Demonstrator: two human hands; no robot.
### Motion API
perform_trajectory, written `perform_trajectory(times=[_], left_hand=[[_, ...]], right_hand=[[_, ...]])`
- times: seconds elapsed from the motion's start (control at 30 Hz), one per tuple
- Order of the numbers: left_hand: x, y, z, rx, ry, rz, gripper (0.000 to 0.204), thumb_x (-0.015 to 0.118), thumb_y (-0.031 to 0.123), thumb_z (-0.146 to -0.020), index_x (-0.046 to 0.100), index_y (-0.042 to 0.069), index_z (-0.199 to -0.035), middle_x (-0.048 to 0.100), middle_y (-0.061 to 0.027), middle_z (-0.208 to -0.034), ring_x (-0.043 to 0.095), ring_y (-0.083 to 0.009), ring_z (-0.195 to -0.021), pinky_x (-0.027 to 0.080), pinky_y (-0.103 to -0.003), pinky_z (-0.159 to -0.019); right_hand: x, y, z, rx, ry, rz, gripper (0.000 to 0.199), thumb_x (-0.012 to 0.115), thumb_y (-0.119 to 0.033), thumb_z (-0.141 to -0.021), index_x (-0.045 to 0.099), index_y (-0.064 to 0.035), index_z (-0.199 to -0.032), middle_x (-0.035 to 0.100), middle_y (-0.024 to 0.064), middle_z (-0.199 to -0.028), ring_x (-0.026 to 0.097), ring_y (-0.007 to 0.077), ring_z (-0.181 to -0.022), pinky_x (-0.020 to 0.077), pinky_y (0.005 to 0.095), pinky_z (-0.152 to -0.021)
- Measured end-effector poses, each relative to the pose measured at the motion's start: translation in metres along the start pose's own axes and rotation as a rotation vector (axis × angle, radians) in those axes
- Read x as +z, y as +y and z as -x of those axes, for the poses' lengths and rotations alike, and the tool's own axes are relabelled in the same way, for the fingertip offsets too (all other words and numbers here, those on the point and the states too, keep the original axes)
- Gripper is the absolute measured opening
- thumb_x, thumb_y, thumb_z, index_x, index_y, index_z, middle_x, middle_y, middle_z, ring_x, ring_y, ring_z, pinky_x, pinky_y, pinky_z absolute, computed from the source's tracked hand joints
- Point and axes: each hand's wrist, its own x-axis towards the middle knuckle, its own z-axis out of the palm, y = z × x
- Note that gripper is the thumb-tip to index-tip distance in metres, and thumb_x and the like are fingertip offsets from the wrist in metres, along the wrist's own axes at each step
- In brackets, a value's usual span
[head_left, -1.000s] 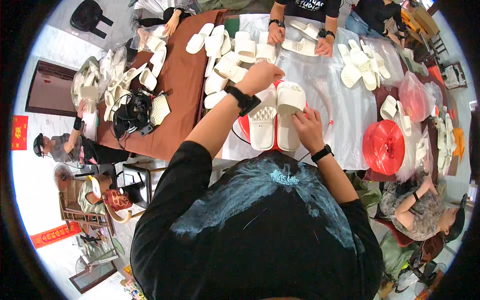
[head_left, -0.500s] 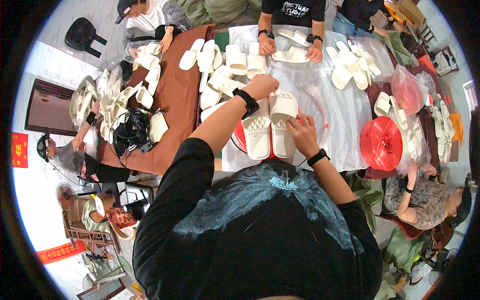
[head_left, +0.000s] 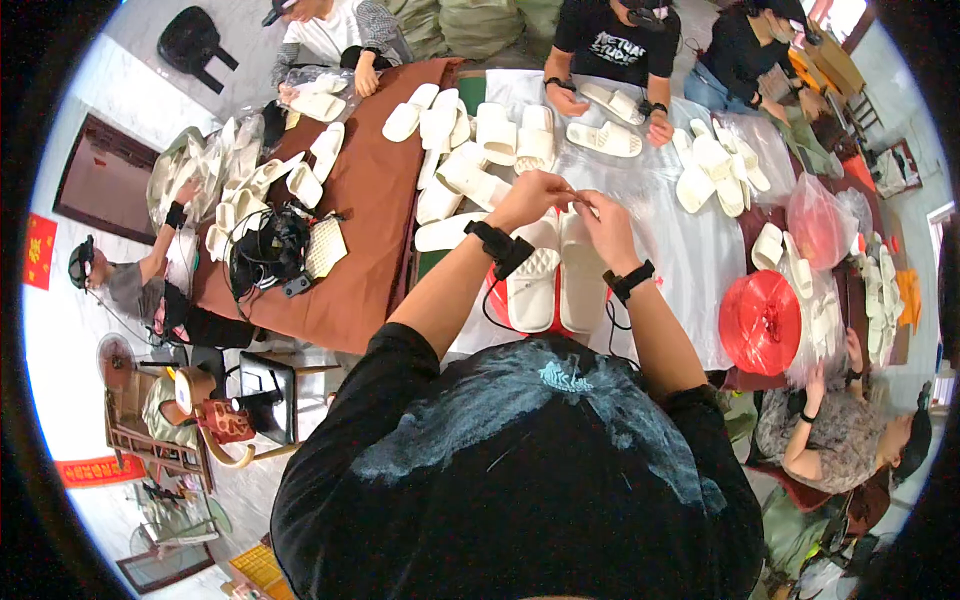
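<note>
Slippers (head_left: 533, 302) lie side by side, cream-white, the left apparently quilt-textured.

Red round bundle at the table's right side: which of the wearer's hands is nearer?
Right. The right hand is left of the red round bundle and higher in the picture; the left hand is farther left, close beside the right one.
</note>
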Motion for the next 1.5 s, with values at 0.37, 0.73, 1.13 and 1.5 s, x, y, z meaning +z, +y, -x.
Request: perform_trajectory(times=[0.37, 0.73, 1.13, 1.5], left_hand=[[-0.003, -0.005, 0.054, -0.213, 0.185, 0.463, 0.028, 0.048, 0.023, -0.098, 0.068, 0.004, -0.104, 0.064, 0.0022, -0.075, 0.055, -0.0055, -0.069, 0.040, -0.023, -0.062], [0.025, -0.015, 0.047, -0.097, 0.291, 0.520, 0.027, 0.045, 0.019, -0.099, 0.062, -0.001, -0.100, 0.060, -0.0017, -0.070, 0.055, -0.0083, -0.063, 0.041, -0.023, -0.055], [0.035, -0.023, 0.056, -0.160, 0.316, 0.598, 0.023, 0.051, 0.017, -0.097, 0.042, 0.001, -0.111, 0.065, -0.0098, -0.084, 0.062, -0.0140, -0.075, 0.045, -0.024, -0.056], [0.028, -0.014, 0.055, -0.169, 0.272, 0.635, 0.013, 0.056, 0.011, -0.094, 0.047, 0.004, -0.100, 0.066, -0.0072, -0.088, 0.060, -0.0100, -0.078, 0.045, -0.022, -0.065]], right_hand=[[0.021, -0.010, 0.008, 0.137, 0.027, -0.150, 0.011, 0.060, -0.012, -0.091, 0.062, -0.0019, -0.094, 0.053, 0.0060, -0.067, 0.046, 0.0108, -0.061, 0.0409, 0.0263, -0.058], [0.028, -0.002, 0.010, 0.154, -0.003, -0.105, 0.007, 0.061, -0.010, -0.089, 0.059, -0.0034, -0.089, 0.045, 0.0011, -0.060, 0.040, 0.0097, -0.055, 0.0344, 0.0274, -0.051], [0.028, 0.004, 0.019, 0.195, 0.034, -0.242, 0.007, 0.064, -0.009, -0.086, 0.064, -0.0022, -0.086, 0.049, -0.0037, -0.064, 0.042, 0.0056, -0.058, 0.0341, 0.0233, -0.052], [0.024, 0.008, 0.018, 0.300, -0.011, -0.340, 0.006, 0.064, -0.008, -0.086, 0.066, -0.0031, -0.083, 0.052, -0.0068, -0.066, 0.043, 0.0024, -0.059, 0.0316, 0.0197, -0.053]])
